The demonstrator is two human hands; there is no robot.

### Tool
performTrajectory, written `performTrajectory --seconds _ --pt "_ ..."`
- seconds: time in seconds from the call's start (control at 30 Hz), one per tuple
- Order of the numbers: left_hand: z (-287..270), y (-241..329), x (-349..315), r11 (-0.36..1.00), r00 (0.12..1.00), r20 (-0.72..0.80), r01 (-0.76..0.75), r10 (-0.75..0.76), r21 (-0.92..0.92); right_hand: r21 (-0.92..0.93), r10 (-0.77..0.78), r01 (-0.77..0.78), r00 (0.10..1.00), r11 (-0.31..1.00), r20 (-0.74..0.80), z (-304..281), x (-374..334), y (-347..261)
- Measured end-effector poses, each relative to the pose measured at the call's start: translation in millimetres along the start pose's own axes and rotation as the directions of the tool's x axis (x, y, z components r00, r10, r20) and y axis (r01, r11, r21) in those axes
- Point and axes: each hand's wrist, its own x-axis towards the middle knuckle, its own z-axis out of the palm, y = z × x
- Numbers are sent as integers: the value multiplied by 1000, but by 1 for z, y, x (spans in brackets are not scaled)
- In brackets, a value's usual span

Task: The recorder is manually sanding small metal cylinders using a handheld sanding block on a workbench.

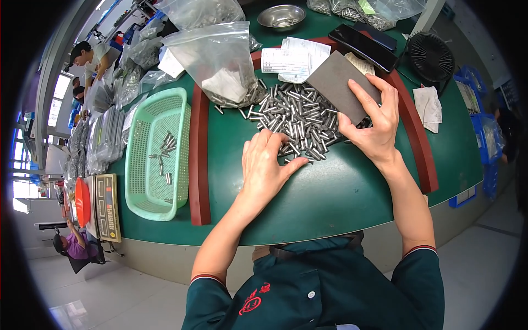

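A heap of small, shiny metal pins (300, 113) lies loose on the green tabletop. My left hand (263, 165) is at the near left edge of the heap, fingers bent down onto the pins and thumb stretched apart to the right; its fingertips are partly hidden. My right hand (377, 124) grips a flat, dark grey rectangular board (338, 82) by its right side, thumb at the lower edge and fingers across the top. The board is tilted over the right part of the heap and covers some pins.
Red-brown strips (199, 165) border the work area. Left of them stands a light green plastic basket (184, 148) with several pins. Behind the heap are a clear bag (220, 60) and paper slips (286, 60); a steel bowl (281, 17), phone (363, 47) and black fan (430, 58) sit farther back.
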Motion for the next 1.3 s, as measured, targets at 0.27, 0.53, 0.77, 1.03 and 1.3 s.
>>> performTrajectory --seconds 0.27,0.53,0.77,1.03,1.3 --pt "14 -9 -3 997 996 48 71 -70 -15 4 -32 32 999 999 7 4 0 -1" --pt "7 -17 -5 992 998 -52 -27 21 -125 7 -21 21 999 1000 29 6 0 -2" --pt "-21 -51 -24 998 992 -114 50 -45 40 27 -28 27 1000 999 10 8 0 -3" --pt "-15 -54 -22 991 992 -11 122 -123 -59 38 -45 46 999 998 -25 8 2 -6" --pt "-30 -54 -28 -141 939 273 247 -211 -959 21 -58 60 997 998 -59 2 0 -9"
